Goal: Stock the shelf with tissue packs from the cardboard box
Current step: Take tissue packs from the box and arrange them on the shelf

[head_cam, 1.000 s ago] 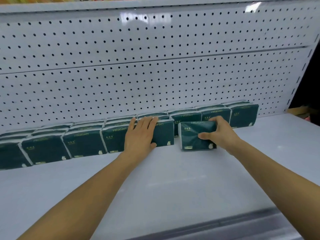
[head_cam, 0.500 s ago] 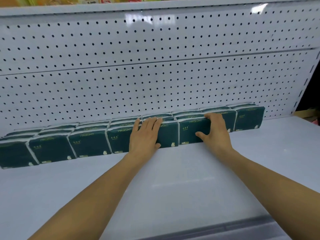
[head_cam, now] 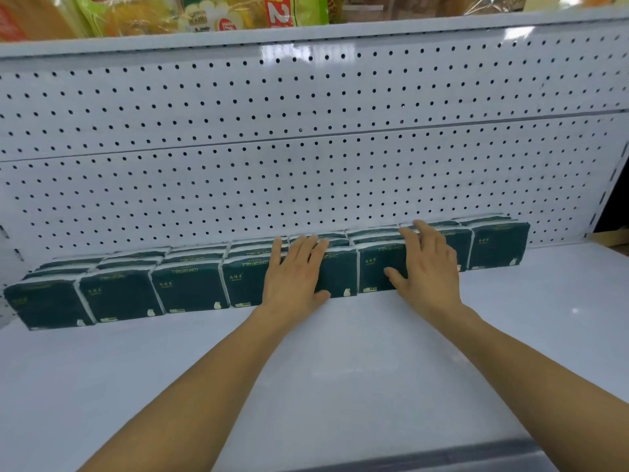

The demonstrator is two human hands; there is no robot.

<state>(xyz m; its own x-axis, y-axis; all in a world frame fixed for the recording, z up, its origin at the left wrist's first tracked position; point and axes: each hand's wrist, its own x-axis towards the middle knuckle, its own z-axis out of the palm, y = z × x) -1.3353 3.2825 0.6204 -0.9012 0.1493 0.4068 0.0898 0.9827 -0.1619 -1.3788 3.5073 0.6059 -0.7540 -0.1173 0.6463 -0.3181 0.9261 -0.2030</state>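
Here a row of dark green tissue packs (head_cam: 190, 287) stands upright along the back of the white shelf (head_cam: 340, 369), several deep, the rearmost against the pegboard (head_cam: 306, 165) behind. The row runs from the far left to a last pack (head_cam: 497, 245) near the right end, each pack touching its neighbour. The left hand (head_cam: 294, 272) lies flat against the front faces near the middle of the row, its fingers straight and together, their tips reaching over the top edge of the front packs, thumb spread low to the right against the lower edge of a pack; it presses and grips nothing. The right hand (head_cam: 425, 264) rests the same way on the packs just to the right, fingers extended over the top edge, thumb stretched out left across a pack's front (head_cam: 377, 267); it too is flat and holds nothing. The two hands are near each other with part of a pack front showing between them. Both bare forearms reach in from the lower edge across the bare shelf surface. Above the pegboard, on a higher shelf, bright yellow and green packaged goods (head_cam: 204, 11) show at the top of the view. No cardboard box can be made out with certainty; only a brown edge (head_cam: 609, 236) shows at far right, beyond the shelf end.
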